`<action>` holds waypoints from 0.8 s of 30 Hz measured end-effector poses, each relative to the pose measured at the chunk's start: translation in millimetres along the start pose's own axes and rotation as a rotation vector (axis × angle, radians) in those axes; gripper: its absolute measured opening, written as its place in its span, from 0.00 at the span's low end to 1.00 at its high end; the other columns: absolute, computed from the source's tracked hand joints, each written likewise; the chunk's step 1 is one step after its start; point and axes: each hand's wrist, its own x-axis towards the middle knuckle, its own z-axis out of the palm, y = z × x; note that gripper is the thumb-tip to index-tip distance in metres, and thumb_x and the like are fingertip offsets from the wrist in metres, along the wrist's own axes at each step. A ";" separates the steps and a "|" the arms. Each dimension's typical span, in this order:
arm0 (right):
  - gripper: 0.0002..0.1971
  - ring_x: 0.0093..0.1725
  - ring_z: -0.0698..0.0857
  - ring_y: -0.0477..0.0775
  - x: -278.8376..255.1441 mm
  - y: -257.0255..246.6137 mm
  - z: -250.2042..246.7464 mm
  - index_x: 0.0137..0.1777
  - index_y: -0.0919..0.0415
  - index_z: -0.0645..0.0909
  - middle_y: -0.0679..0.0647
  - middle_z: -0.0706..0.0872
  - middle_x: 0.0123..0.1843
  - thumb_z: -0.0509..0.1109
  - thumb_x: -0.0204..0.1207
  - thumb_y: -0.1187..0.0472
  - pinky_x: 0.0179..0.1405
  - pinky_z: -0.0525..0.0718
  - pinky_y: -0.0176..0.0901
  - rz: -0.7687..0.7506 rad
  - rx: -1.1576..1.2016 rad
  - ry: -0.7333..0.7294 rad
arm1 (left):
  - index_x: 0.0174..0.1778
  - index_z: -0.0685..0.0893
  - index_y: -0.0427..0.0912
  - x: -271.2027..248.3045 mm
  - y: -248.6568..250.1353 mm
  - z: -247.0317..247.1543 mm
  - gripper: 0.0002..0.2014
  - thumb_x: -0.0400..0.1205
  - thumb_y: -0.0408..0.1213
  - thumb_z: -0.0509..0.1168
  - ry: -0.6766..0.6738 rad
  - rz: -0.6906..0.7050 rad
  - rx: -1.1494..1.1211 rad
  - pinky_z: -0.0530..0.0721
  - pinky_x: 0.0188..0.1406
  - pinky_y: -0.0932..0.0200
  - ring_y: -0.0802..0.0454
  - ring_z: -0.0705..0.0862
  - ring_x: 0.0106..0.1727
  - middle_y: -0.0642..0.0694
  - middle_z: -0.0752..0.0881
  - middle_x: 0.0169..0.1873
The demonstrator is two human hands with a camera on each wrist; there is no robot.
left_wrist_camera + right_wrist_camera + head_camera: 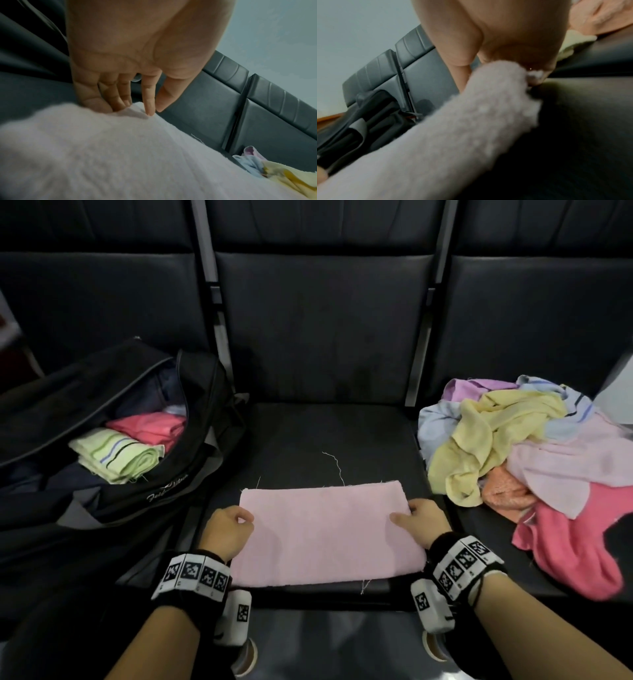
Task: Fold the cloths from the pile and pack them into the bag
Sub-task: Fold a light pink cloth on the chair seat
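Both hands (227, 530) (423, 520) hold pink cloth (325, 532) lengthwise left-right.

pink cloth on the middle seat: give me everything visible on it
The pale pink cloth looks like fuzzy terry, folded into a flat rectangle with loose threads at its edges. It lies on the front of the black middle seat. The left hand pinches its left edge; the right hand grips its right edge, thumb on top.
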 end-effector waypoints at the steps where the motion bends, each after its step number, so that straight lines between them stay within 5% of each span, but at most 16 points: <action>1: 0.09 0.41 0.84 0.57 0.3 -0.6 -0.6 0.39 0.64 0.84 0.54 0.86 0.37 0.77 0.72 0.59 0.37 0.76 0.43 0.013 0.051 -0.016 | 0.45 0.91 0.42 -0.4 -0.2 0.9 0.08 0.77 0.28 0.68 -0.006 0.011 0.011 0.79 0.51 0.59 0.43 0.86 0.51 0.43 0.88 0.48; 7: 0.08 0.45 0.86 0.63 -12.7 -7.0 -46.3 0.49 0.72 0.85 0.66 0.89 0.46 0.74 0.75 0.67 0.47 0.83 0.52 0.049 0.310 0.065 | 0.54 0.92 0.39 -5.7 7.4 17.4 0.10 0.79 0.28 0.69 -0.110 0.125 0.017 0.72 0.57 0.66 0.49 0.83 0.59 0.47 0.80 0.54; 11: 0.05 0.41 0.85 0.57 -35.9 -40.4 -61.3 0.48 0.69 0.86 0.65 0.89 0.45 0.74 0.74 0.68 0.43 0.81 0.48 -0.061 0.324 0.055 | 0.60 0.89 0.46 -10.7 20.9 21.2 0.14 0.79 0.32 0.69 -0.104 0.149 0.028 0.78 0.66 0.58 0.48 0.82 0.60 0.47 0.77 0.59; 14: 0.04 0.26 0.81 0.41 -56.1 -81.9 -42.1 0.46 0.66 0.85 0.55 0.82 0.33 0.73 0.73 0.71 0.23 0.75 0.35 -0.147 0.390 -0.042 | 0.55 0.89 0.48 -17.5 32.7 19.0 0.11 0.80 0.32 0.68 -0.085 0.192 -0.092 0.78 0.57 0.61 0.53 0.84 0.52 0.50 0.83 0.52; 16: 0.06 0.21 0.79 0.40 -65.0 -107.1 -17.5 0.48 0.65 0.84 0.51 0.80 0.31 0.71 0.74 0.73 0.15 0.72 0.33 -0.166 0.446 -0.128 | 0.50 0.89 0.43 -24.4 40.3 18.2 0.06 0.82 0.32 0.67 -0.165 0.136 -0.324 0.83 0.49 0.55 0.52 0.87 0.45 0.46 0.89 0.46; 19: 0.07 0.26 0.84 0.48 -75.7 -135.7 22.7 0.52 0.61 0.83 0.54 0.83 0.34 0.69 0.77 0.71 0.20 0.81 0.40 -0.178 0.506 -0.256 | 0.52 0.87 0.36 -33.7 46.7 14.7 0.09 0.86 0.36 0.64 -0.270 -0.056 -0.641 0.84 0.38 0.53 0.48 0.88 0.38 0.38 0.91 0.45; 22: 0.15 0.33 0.90 0.56 -82.6 -142.4 50.4 0.65 0.54 0.76 0.59 0.86 0.46 0.68 0.80 0.63 0.30 0.89 0.49 -0.126 0.508 -0.421 | 0.58 0.86 0.34 -36.5 40.8 14.8 0.12 0.88 0.37 0.61 -0.300 -0.114 -0.640 0.82 0.43 0.55 0.45 0.87 0.45 0.38 0.89 0.47; 24: 0.17 0.39 0.90 0.60 -81.9 -133.5 56.0 0.68 0.52 0.75 0.56 0.84 0.50 0.69 0.80 0.60 0.41 0.89 0.60 -0.123 0.456 -0.401 | 0.64 0.83 0.36 -37.4 37.3 17.5 0.12 0.85 0.32 0.64 -0.279 -0.083 -0.575 0.84 0.47 0.55 0.45 0.87 0.52 0.38 0.89 0.55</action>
